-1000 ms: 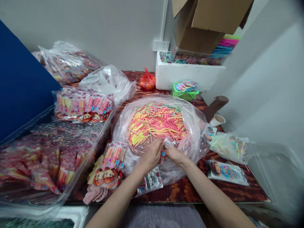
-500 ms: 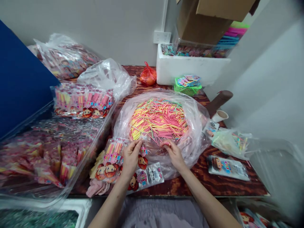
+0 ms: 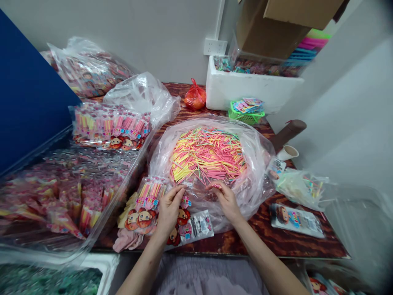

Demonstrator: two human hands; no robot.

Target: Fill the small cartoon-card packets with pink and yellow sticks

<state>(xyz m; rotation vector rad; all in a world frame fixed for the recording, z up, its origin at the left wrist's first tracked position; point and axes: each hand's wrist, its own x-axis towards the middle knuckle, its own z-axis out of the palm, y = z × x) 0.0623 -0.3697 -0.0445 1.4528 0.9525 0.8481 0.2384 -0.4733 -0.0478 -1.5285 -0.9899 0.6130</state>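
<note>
My left hand [image 3: 170, 205] is closed in a pinch at the upper edge of a clear printed packet [image 3: 184, 214], whose cartoon face shows beside my wrist; the fingertips partly hide the grip. My right hand [image 3: 226, 200] is pinched around a few thin pink sticks [image 3: 216, 186], with their ends showing at the fingers. Just beyond both hands, a wide clear plastic bag [image 3: 258, 151] lies open, full of loose pink, yellow and green sticks [image 3: 205, 153]. Filled packets [image 3: 150, 194] lie left of my left hand, and a silver-backed packet [image 3: 201, 225] lies below it.
A clear bin [image 3: 123, 188] of filled packets [image 3: 92, 196] stands left. Behind are a red bag of round orange items [image 3: 195, 97], a green basket [image 3: 245, 116] and a white foam box [image 3: 251, 88]. A brown bottle [image 3: 288, 133] and paper cup [image 3: 287, 153] stand right.
The whole view has shifted slightly to the right. Both hands keep their pinches almost in the same place, with the right hand's sticks still between its fingers.
</note>
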